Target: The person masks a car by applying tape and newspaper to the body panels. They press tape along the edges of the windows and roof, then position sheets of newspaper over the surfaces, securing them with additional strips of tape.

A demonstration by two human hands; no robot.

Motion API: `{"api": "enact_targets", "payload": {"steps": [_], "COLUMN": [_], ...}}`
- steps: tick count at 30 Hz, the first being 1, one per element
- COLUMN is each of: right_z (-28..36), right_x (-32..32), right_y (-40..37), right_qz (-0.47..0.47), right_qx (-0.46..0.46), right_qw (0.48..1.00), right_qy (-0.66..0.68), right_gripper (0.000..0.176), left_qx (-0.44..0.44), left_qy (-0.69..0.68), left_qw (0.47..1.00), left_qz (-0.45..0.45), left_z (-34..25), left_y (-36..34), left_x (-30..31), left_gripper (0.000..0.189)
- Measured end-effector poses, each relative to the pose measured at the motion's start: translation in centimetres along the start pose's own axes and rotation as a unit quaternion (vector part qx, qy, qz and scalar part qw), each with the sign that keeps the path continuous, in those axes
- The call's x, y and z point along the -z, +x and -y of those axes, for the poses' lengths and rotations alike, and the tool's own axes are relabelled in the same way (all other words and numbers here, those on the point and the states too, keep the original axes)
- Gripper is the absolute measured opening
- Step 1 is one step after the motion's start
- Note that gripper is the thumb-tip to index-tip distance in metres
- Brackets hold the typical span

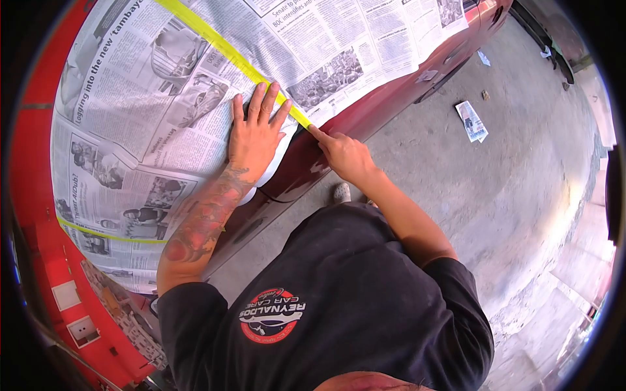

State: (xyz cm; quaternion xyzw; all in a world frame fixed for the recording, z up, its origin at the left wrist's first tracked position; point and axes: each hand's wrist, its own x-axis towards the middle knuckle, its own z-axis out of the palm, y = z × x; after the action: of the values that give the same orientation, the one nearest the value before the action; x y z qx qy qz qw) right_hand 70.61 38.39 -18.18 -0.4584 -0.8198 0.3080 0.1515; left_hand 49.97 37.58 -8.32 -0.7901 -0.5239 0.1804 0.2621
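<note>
Sheets of newspaper (156, 124) cover the upper surface of a dark red car (365, 98). A strip of yellow masking tape (225, 47) runs diagonally across them to the paper's edge. My left hand (255, 133) lies flat with fingers spread, its fingertips on the tape and the paper beside it. At the lower end of the strip is my right hand (345, 155), its index fingertip on the tape and the other fingers curled underneath, partly hidden. A second yellow tape strip (120, 237) crosses the newspaper at the lower left.
The car's side drops to a grey concrete floor (417, 169) on the right. A folded piece of printed paper (471, 122) lies there, with smaller scraps nearby. A red wall (49, 274) with a socket plate (83, 331) stands on the left.
</note>
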Motion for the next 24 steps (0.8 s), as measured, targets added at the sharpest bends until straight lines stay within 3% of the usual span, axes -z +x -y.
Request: {"api": "enact_targets", "payload": {"steps": [4,7,8,9,10,11,12,15,19,22,24], "right_z": [0.6,0.0,-0.3,-0.3,-0.1,0.0,0.0,0.1,-0.6,-0.5,-0.3], "right_x": [0.5,-0.1,-0.3,-0.1,0.1,0.2,0.2,0.1,-1.0,-0.5,-0.5], "right_y": [0.1,0.1,0.0,-0.1,-0.3,-0.7,-0.9,-2.0,-2.5,-3.2,-3.6], "right_qz": [-0.002,-0.023,-0.033,-0.035,-0.036,-0.035,-0.050,-0.075,-0.111,-0.094,-0.084], "right_qx": [-0.002,0.006,0.009,0.005,0.000,-0.005,0.001,0.006,0.020,-0.005,-0.035], "right_qw": [1.000,0.999,0.997,0.996,0.995,0.993,0.991,0.984,0.966,0.954,0.946], "right_qy": [0.011,0.049,0.065,0.080,0.094,0.108,0.121,0.164,0.234,0.283,0.312], "right_gripper": [0.058,0.052,0.050,0.047,0.044,0.041,0.041,0.043,0.046,0.048,0.048], "left_qx": [-0.033,-0.074,-0.052,-0.029,0.091,0.205,0.305,0.386,0.391,0.350,0.349], "left_qy": [-0.010,-0.133,-0.282,-0.425,-0.615,-0.763,-0.858,-0.922,-0.896,-0.908,-0.914], "left_qw": [0.999,0.988,0.958,0.905,0.781,0.602,0.382,-0.003,-0.160,-0.188,-0.154], "left_qz": [0.000,-0.027,-0.011,0.006,0.061,0.113,0.157,-0.020,-0.136,-0.129,-0.142], "left_z": [-1.2,-2.9,-4.0,-5.4,-6.8,-8.6,-9.8,-12.0,-13.3,-13.9,-13.5], "left_y": [-0.6,-1.9,-3.4,-5.0,-6.0,-6.7,-6.9,-6.9,-7.0,-7.9,-7.3], "left_x": [-1.0,-0.2,-0.9,-2.0,-2.2,-2.1,-2.5,-4.1,-5.8,-8.1,-5.9], "left_gripper": [0.068,0.064,0.061,0.058,0.055,0.052,0.050,0.052,0.047,0.041,0.039]}}
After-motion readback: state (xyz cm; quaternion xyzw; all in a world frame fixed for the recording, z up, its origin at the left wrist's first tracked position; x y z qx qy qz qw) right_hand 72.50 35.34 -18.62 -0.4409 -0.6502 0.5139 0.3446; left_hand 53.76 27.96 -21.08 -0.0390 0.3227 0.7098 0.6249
